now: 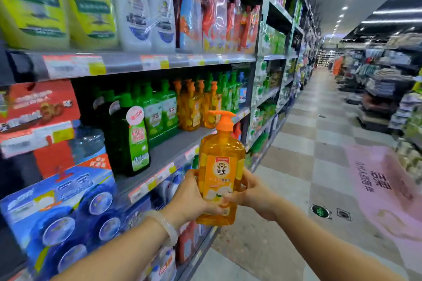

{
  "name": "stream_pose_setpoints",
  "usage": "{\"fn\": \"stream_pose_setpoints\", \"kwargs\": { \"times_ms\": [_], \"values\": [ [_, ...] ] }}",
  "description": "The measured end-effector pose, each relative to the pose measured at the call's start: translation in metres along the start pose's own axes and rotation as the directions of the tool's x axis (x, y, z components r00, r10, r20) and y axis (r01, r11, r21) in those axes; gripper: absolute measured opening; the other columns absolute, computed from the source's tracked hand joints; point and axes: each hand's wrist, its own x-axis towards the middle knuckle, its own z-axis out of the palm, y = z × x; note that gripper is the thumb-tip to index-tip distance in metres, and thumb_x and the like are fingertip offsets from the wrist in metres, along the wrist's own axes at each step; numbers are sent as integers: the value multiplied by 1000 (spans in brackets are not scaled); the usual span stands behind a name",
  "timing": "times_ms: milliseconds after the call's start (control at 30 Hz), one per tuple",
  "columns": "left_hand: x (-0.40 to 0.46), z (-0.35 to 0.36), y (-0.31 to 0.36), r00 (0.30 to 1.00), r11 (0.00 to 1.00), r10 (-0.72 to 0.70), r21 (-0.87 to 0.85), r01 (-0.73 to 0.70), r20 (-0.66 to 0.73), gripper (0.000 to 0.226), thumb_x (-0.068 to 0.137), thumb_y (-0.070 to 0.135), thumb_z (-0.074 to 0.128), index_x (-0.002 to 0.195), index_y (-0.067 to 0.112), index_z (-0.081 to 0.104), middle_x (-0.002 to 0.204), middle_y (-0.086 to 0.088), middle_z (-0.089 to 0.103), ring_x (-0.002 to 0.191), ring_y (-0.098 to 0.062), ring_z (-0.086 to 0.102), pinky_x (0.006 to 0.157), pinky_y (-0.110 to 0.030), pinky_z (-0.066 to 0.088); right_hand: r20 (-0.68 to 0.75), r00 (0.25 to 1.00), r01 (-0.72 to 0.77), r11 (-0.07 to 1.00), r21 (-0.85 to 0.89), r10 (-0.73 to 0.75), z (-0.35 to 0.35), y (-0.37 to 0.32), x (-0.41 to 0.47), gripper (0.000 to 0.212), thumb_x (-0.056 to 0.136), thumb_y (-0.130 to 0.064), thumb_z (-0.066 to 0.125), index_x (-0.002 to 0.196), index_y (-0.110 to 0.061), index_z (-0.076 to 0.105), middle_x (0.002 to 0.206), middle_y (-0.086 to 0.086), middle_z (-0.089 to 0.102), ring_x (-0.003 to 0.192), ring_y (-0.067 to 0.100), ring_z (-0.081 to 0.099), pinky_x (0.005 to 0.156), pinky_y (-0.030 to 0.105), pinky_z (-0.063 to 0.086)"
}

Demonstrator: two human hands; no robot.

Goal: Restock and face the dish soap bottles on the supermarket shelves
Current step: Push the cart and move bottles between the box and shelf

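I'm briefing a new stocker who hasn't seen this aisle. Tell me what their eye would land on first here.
First, the orange soap bottle with its pump top, held upright in mid-frame by the left hand and right hand, out in front of the shelf. Next, the matching orange bottles standing farther back on that shelf, with green bottles to their left. A big blue box fills the lower left.

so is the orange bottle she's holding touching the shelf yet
Apart. The head view shows the orange pump bottle held up in front of the shelf edge, gripped by the left hand and right hand, its base hanging in air.
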Motion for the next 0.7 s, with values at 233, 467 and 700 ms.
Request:
{"fn": "stream_pose_setpoints", "kwargs": {
  "times_ms": [233,467,700],
  "values": [
    [182,-6,-18,1000,996,3,-93,-6,-30,91,48,4,92,113,18,31,106,6,57,92,-1,57,70,-13,48,-4,999,42,997,-57,-42,-70,-7,173,71,64,-3,78,120,-35,49,119,-1,64,114,24,59,94,44,51],
    [307,-25,-27,987,995,-30,-97,15,-160,101,47,9,93,121,24,26,109,8,52,108,-15,55,96,-35,47,83,995,60,991,-117,-50,-110,-15,315,66,76,12,67,127,-23,44,112,-2,66,104,15,64,82,29,56],
    [369,-38,-57,910,991,-133,-22,136,-393,106,42,25,95,126,19,32,113,6,58,107,-16,58,92,-36,50,325,944,137,967,-213,-62,-116,-12,424,67,78,8,68,129,-25,41,115,-8,62,103,5,61,84,23,55]
  ]
}}
